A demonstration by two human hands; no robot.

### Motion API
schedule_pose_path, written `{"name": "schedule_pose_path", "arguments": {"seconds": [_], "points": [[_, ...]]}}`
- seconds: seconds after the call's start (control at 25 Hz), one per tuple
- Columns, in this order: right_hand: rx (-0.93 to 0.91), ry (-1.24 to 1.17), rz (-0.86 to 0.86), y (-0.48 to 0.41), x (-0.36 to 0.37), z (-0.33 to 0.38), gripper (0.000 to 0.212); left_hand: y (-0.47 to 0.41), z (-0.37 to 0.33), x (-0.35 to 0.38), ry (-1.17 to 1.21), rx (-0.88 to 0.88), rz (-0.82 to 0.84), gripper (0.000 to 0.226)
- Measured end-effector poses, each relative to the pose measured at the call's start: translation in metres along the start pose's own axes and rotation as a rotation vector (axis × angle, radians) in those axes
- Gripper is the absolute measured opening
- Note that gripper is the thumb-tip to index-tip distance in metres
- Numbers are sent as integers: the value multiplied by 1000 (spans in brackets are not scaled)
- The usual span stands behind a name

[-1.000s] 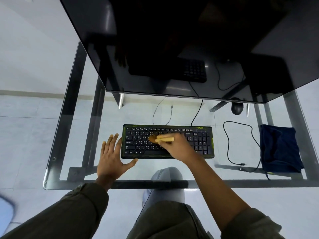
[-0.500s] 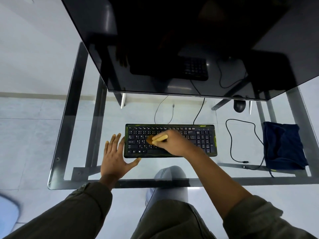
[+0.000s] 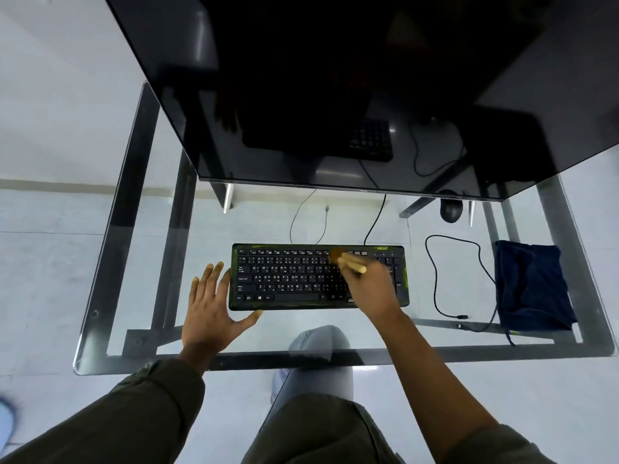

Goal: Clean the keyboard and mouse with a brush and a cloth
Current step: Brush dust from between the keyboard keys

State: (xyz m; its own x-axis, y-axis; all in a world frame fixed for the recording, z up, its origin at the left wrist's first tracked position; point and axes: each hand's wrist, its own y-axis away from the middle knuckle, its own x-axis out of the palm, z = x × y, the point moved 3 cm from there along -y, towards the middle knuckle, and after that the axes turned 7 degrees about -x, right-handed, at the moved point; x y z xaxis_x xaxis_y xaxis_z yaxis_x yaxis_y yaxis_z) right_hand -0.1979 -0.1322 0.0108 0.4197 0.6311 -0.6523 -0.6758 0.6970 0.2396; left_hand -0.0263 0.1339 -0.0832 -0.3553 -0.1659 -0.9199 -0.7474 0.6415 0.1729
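The right hand [image 3: 371, 289] hid part of the black keyboard [image 3: 291, 279] on the glass bench [image 3: 134, 229], gripping a brush [image 3: 350, 262] whose bristles blurred on the top row. The left hand [image 3: 211, 309] lay flat beside it, fingers spread.

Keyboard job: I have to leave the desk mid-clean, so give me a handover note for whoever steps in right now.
The right hand grips the brush, bristles on the top rows of the keyboard, right of middle.
The left hand lies flat on the glass desk at the keyboard's left end, holding nothing.
The mouse sits far back right by the lower edge of the monitor; the dark blue cloth lies crumpled at the desk's right side; neither is touched.
Done: keyboard brushing under way, extent unclear.
Left: finish brushing, brush the mouse, wipe both with the cloth.
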Motion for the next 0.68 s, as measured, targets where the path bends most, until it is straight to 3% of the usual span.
{"name": "schedule_pose_path", "arguments": {"seconds": [0.08,0.2,0.24,0.36,0.52,0.64,0.68], "points": [[-21,-64,137,6,7,2,27,1,1,0,6,2,-4,104],[89,-14,-174,4,-15,-10,26,2,-3,1,2,1,2,104],[92,-5,-197,2,-18,-15,25,2,-3,1,1,0,-1,104],[5,-41,62,6,-6,-11,25,1,0,-1,9,4,-5,103],[111,14,-239,1,-26,-24,22,2,-4,-1,15,2,-10,103],[49,-35,91,6,-9,-19,23,-1,1,-2,12,4,-10,103],[44,-65,96,8,-6,-17,23,-1,3,-2,4,2,-6,103]]}}
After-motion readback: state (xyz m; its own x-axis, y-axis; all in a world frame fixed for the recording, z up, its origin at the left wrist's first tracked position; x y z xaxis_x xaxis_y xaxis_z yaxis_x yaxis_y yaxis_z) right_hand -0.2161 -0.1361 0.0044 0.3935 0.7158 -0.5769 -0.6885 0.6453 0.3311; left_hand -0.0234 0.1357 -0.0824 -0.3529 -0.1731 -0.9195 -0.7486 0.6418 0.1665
